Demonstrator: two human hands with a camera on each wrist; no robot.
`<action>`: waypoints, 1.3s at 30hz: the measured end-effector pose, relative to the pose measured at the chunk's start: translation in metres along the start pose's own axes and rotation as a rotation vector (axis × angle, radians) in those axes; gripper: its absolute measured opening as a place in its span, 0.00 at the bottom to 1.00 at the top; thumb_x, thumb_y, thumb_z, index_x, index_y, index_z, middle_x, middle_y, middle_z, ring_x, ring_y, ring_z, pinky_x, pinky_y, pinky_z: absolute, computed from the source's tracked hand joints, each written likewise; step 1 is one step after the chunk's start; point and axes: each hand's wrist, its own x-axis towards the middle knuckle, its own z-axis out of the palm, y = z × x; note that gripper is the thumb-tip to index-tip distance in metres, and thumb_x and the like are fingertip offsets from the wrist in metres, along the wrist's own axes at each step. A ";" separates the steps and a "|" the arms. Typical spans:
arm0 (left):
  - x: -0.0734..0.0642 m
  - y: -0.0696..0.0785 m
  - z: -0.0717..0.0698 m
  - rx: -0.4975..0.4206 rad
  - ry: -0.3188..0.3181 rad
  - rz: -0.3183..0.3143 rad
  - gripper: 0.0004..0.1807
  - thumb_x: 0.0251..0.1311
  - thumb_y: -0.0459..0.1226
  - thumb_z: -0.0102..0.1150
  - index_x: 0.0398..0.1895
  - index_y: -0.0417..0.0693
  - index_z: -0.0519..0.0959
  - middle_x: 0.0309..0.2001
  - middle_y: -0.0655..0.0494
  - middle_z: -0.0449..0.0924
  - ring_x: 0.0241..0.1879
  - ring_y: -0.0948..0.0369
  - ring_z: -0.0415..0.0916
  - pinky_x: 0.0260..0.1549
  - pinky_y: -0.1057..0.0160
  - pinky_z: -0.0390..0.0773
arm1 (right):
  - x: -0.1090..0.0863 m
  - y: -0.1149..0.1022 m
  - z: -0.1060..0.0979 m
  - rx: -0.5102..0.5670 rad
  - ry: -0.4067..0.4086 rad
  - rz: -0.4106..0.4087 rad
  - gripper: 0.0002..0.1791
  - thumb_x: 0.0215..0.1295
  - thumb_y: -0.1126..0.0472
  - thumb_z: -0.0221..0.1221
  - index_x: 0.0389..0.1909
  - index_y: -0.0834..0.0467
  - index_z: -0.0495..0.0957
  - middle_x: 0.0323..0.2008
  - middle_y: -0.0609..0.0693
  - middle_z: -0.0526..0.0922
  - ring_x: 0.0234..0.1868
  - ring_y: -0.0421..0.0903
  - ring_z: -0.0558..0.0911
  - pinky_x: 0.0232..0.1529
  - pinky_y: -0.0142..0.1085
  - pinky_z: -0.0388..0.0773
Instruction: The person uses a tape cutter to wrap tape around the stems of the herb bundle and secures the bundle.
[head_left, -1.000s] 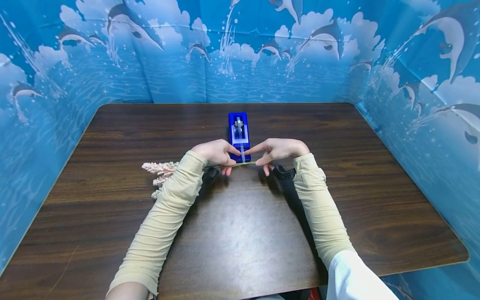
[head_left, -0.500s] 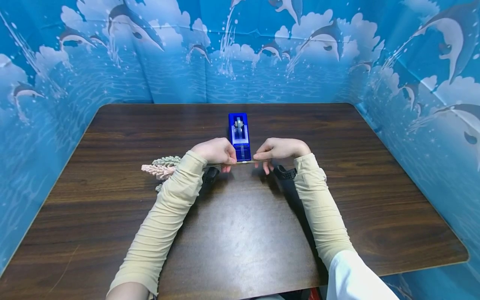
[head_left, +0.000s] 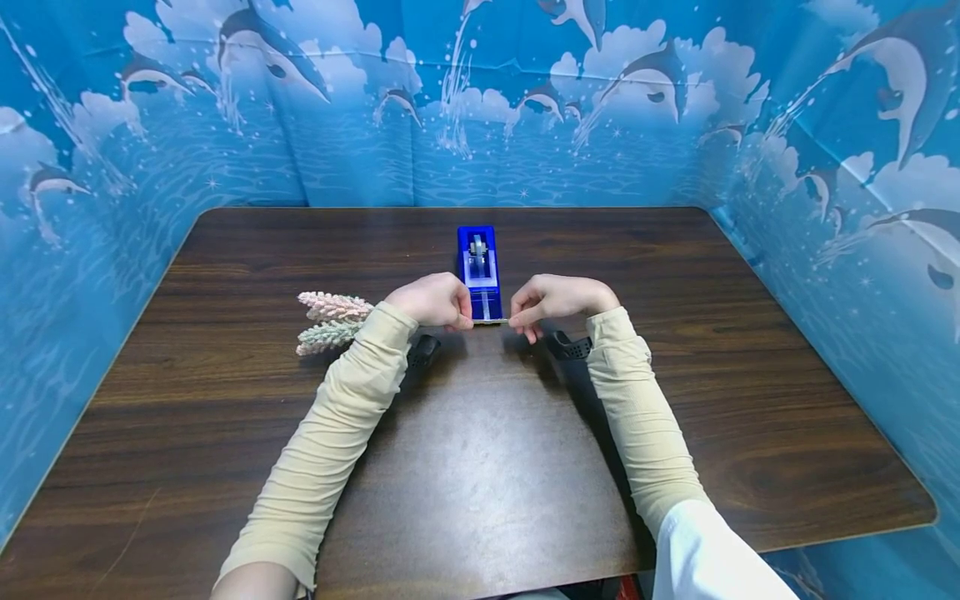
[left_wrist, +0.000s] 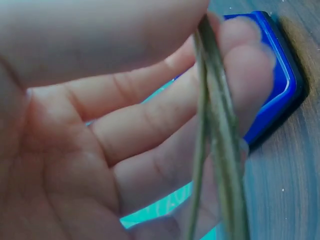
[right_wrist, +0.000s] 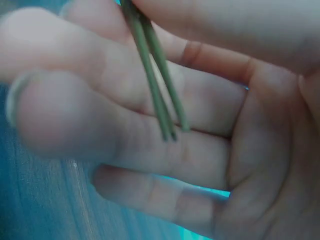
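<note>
A bunch of flower sprigs with pink [head_left: 333, 307] and pale green heads [head_left: 328, 337] sticks out left of my left hand [head_left: 433, 301]. Between thumb and fingers, that hand pinches the thin green stems [left_wrist: 220, 125]. My right hand [head_left: 561, 299] pinches the same stems near their cut ends [right_wrist: 162, 107], which point into the palm in the right wrist view. The stretch between both hands lies across the front end of a blue tape dispenser [head_left: 477, 258]. A clear tape strip [head_left: 485, 304] runs over the dispenser's front down to the stems.
The dispenser stands on a dark wooden table [head_left: 480, 467]. Black wrist devices [head_left: 567, 345] sit under both wrists. A blue dolphin-print curtain [head_left: 480, 158] surrounds the table's back and sides.
Both index fingers have drawn back from the tape to pinch the stems. The bunch has turned about its length: the flower heads have shifted, with pink now above pale green.
</note>
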 end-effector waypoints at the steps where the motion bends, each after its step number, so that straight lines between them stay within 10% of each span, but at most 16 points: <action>1: 0.000 0.000 0.000 0.011 0.015 -0.002 0.06 0.55 0.36 0.65 0.25 0.45 0.80 0.17 0.62 0.75 0.22 0.66 0.70 0.27 0.69 0.69 | 0.000 0.000 0.000 -0.001 0.006 0.007 0.14 0.69 0.60 0.57 0.31 0.69 0.78 0.21 0.54 0.83 0.25 0.52 0.81 0.37 0.45 0.79; 15: 0.001 0.002 0.002 -0.008 0.124 -0.023 0.13 0.48 0.36 0.71 0.24 0.44 0.73 0.20 0.59 0.70 0.25 0.61 0.67 0.30 0.66 0.66 | 0.000 -0.002 0.000 0.129 -0.043 0.039 0.25 0.79 0.55 0.37 0.34 0.71 0.74 0.21 0.54 0.83 0.25 0.54 0.81 0.36 0.41 0.80; 27: 0.000 -0.001 0.001 0.002 -0.006 -0.001 0.15 0.67 0.41 0.55 0.32 0.39 0.85 0.19 0.62 0.70 0.22 0.66 0.61 0.24 0.68 0.61 | 0.001 0.001 0.001 0.147 -0.037 0.045 0.20 0.77 0.58 0.44 0.29 0.66 0.75 0.21 0.53 0.81 0.23 0.48 0.81 0.33 0.39 0.80; 39: 0.002 -0.001 0.002 -0.016 0.063 -0.057 0.14 0.64 0.40 0.58 0.29 0.37 0.83 0.24 0.51 0.83 0.23 0.65 0.73 0.29 0.68 0.69 | 0.002 0.002 0.000 0.110 -0.035 0.033 0.21 0.76 0.59 0.46 0.36 0.75 0.74 0.20 0.53 0.82 0.24 0.48 0.82 0.33 0.40 0.81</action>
